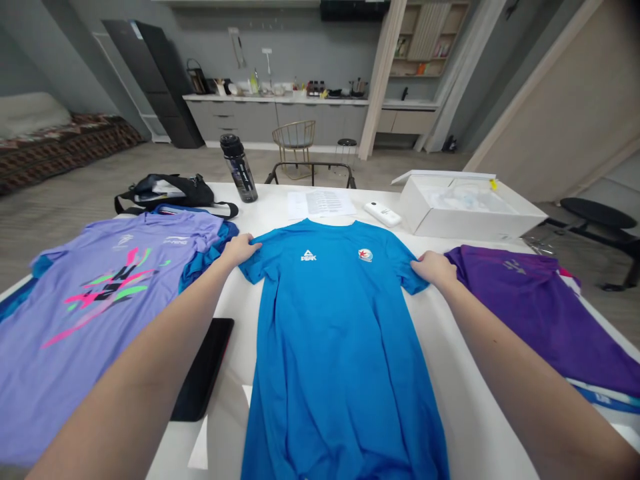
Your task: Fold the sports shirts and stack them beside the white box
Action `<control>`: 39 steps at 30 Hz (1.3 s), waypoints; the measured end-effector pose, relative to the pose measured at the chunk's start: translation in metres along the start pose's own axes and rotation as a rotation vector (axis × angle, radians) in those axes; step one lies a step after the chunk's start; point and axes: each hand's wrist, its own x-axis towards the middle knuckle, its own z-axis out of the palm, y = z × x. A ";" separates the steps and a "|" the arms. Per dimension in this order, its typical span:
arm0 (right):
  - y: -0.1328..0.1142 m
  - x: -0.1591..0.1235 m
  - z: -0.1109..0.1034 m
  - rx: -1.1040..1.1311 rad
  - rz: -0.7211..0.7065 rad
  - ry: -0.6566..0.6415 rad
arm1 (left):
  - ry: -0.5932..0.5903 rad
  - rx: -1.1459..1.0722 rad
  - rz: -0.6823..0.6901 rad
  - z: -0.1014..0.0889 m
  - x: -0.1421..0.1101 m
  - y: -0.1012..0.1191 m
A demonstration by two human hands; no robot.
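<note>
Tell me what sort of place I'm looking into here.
Probably a home or studio with an open kitchen: a long counter crowded with small items runs along the back wall, a tall fridge stands at its left end, and a patterned couch or bed sits at far left.

From head height, the sole view faces forward and down, taking in near tabletop and distant room.

"PEAK" on blue shirt (340, 333)

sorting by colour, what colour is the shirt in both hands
Bright blue shirt, seen best in the head view.
</note>
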 end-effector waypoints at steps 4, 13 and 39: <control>0.002 -0.010 0.005 -0.099 -0.052 0.128 | 0.177 -0.131 -0.021 -0.001 -0.007 -0.008; 0.018 0.015 0.010 -0.356 -0.271 0.183 | 0.068 0.333 0.055 -0.009 0.022 -0.026; -0.164 0.065 0.039 0.053 -0.464 -0.016 | -0.012 0.000 0.314 0.070 0.057 0.144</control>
